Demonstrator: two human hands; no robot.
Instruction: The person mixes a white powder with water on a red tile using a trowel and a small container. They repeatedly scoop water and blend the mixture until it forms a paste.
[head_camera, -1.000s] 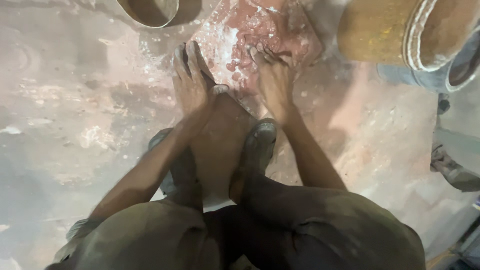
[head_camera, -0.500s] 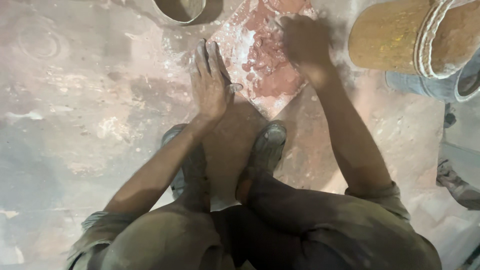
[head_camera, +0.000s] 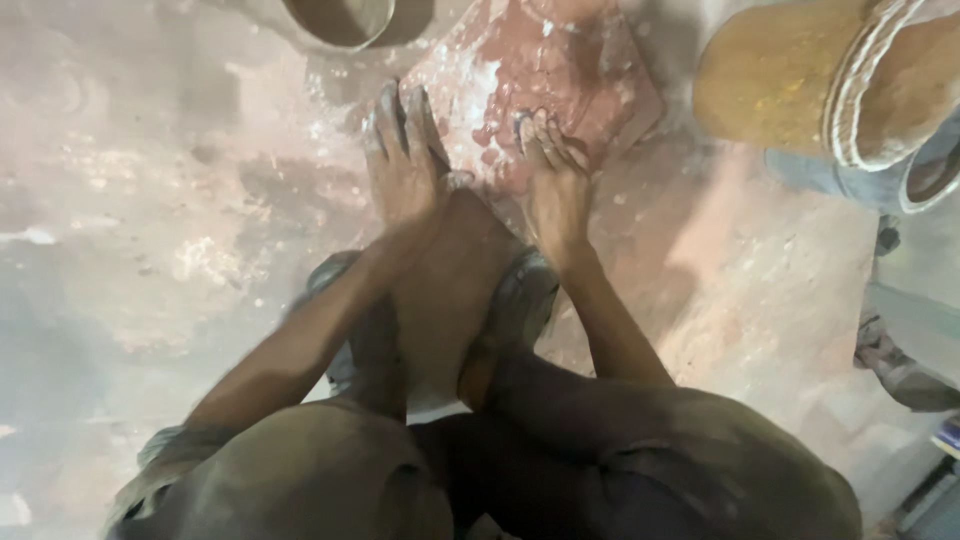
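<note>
Here, left hand (head_camera: 402, 165) and right hand (head_camera: 556, 180) press flat, fingers spread, gripping nothing, on a wet reddish clay slab (head_camera: 560, 70).

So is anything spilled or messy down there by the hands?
Yes. White powder lies scattered over the reddish slab and the floor around it. Both the left hand and right hand press on the slab and are dusted with it. Nothing looks broken.

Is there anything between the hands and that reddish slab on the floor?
Nothing visible. The left hand lies flat on the near edge of the reddish slab, and the right hand presses on it beside it.
</note>
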